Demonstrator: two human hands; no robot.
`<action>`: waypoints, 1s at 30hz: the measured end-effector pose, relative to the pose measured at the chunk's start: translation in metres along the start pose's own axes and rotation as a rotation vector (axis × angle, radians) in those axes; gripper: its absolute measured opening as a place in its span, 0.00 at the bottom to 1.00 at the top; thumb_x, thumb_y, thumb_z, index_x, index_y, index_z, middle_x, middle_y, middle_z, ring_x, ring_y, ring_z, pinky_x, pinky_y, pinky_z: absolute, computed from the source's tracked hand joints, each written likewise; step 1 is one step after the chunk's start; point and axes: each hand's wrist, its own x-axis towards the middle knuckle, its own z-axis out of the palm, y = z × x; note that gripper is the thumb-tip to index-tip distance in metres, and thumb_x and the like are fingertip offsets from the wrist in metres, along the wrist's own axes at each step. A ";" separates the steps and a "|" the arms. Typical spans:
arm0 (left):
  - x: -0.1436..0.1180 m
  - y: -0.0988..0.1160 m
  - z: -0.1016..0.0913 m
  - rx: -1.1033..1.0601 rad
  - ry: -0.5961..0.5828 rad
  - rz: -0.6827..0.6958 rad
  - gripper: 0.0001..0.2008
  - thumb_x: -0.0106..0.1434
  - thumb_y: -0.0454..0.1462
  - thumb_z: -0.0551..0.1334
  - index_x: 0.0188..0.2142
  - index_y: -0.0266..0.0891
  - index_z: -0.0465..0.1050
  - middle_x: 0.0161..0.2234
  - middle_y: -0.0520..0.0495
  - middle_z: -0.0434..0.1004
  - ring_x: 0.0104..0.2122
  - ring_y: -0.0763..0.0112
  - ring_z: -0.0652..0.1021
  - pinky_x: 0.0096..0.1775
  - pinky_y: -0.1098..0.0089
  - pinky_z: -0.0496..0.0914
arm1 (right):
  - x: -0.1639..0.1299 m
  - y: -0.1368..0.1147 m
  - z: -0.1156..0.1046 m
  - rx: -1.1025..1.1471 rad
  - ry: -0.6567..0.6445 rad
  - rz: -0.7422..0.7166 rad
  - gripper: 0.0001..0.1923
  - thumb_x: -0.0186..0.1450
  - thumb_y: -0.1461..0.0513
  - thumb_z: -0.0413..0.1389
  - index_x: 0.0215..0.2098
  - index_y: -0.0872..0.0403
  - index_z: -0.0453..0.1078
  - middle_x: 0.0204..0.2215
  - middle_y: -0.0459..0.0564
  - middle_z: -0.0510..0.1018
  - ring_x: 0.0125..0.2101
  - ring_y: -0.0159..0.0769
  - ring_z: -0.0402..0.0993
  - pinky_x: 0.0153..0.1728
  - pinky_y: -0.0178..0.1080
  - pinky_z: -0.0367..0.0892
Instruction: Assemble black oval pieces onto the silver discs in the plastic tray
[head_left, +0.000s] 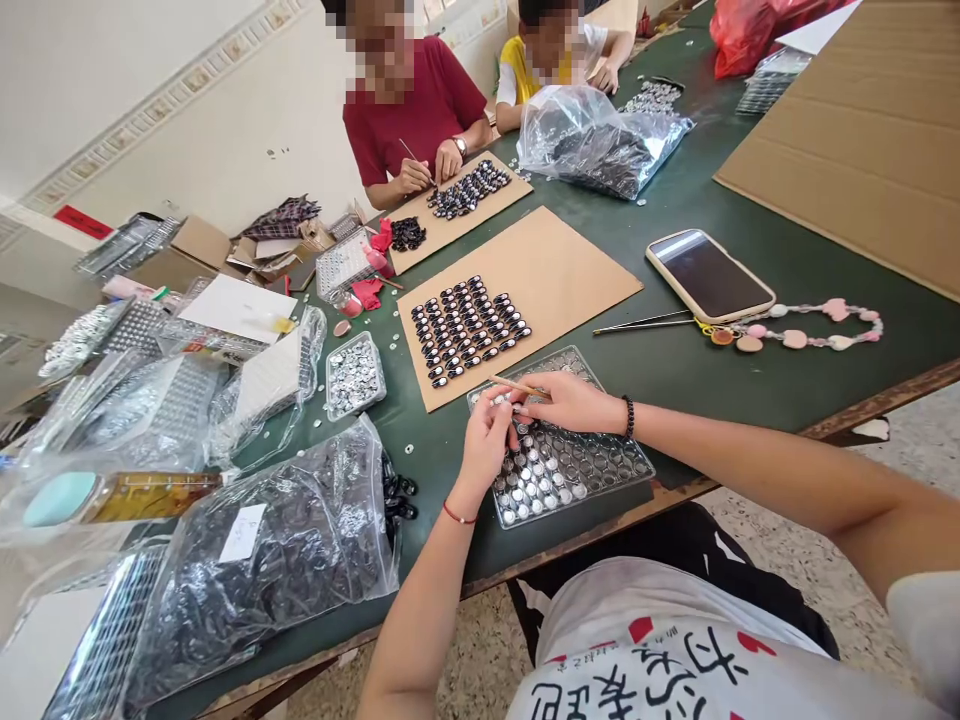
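White printed shirt at the near edge, both forearms reaching over the counter (750, 300). Left hand (486, 440) and right hand (570, 402) meet over the far-left corner of a clear tray (570, 470) of small round caps. Right fingers pinch a thin stick (519, 386), long axis running left-right, tip pointing left toward the left fingers. Left fingers look closed on a tiny piece; cannot tell what. Brown card (555, 270) with rows of black beads (466, 326) lies just beyond, nearer the left hand.
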 end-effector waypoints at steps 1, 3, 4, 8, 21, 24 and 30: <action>-0.001 -0.001 0.000 0.038 -0.004 0.019 0.18 0.59 0.46 0.53 0.45 0.39 0.60 0.25 0.52 0.70 0.14 0.82 0.64 0.17 0.78 0.57 | 0.000 0.001 0.000 -0.001 -0.008 0.009 0.06 0.56 0.66 0.52 0.33 0.56 0.69 0.25 0.43 0.73 0.23 0.26 0.63 0.25 0.29 0.55; -0.003 -0.002 0.001 0.092 -0.016 0.023 0.18 0.60 0.46 0.52 0.46 0.39 0.58 0.25 0.51 0.71 0.14 0.81 0.64 0.18 0.77 0.59 | 0.000 0.002 0.001 0.000 -0.042 0.009 0.05 0.55 0.67 0.52 0.30 0.56 0.68 0.23 0.42 0.72 0.22 0.26 0.63 0.24 0.29 0.55; -0.003 -0.003 0.002 0.113 -0.021 0.013 0.19 0.60 0.46 0.52 0.46 0.39 0.58 0.25 0.52 0.71 0.14 0.81 0.64 0.18 0.77 0.59 | -0.001 0.003 0.001 -0.004 -0.058 -0.010 0.04 0.55 0.68 0.52 0.29 0.56 0.68 0.23 0.43 0.72 0.23 0.27 0.63 0.25 0.29 0.56; -0.005 -0.003 0.003 0.221 -0.003 0.024 0.19 0.59 0.45 0.54 0.48 0.39 0.59 0.23 0.52 0.71 0.16 0.79 0.66 0.20 0.76 0.61 | -0.004 0.001 0.002 -0.123 -0.069 -0.183 0.04 0.55 0.69 0.51 0.25 0.56 0.66 0.25 0.45 0.70 0.27 0.29 0.64 0.30 0.31 0.58; -0.012 0.006 0.004 0.170 -0.007 0.010 0.22 0.58 0.46 0.55 0.49 0.38 0.62 0.18 0.55 0.67 0.14 0.77 0.65 0.19 0.74 0.60 | -0.014 -0.007 0.009 -0.364 -0.032 -0.252 0.08 0.56 0.68 0.49 0.34 0.55 0.64 0.34 0.49 0.70 0.33 0.33 0.66 0.30 0.33 0.59; -0.012 0.007 0.003 0.127 -0.031 -0.020 0.23 0.57 0.46 0.56 0.50 0.38 0.62 0.21 0.53 0.70 0.13 0.79 0.64 0.19 0.75 0.59 | -0.012 -0.008 0.012 -0.342 -0.016 -0.254 0.05 0.55 0.69 0.49 0.30 0.55 0.63 0.33 0.49 0.70 0.32 0.32 0.65 0.30 0.33 0.59; -0.012 0.010 -0.002 -0.138 -0.156 -0.134 0.28 0.53 0.47 0.60 0.51 0.38 0.60 0.17 0.57 0.62 0.12 0.83 0.59 0.15 0.79 0.52 | -0.008 -0.020 0.002 -0.242 -0.034 -0.220 0.02 0.52 0.66 0.52 0.26 0.55 0.63 0.21 0.42 0.67 0.22 0.27 0.60 0.22 0.29 0.54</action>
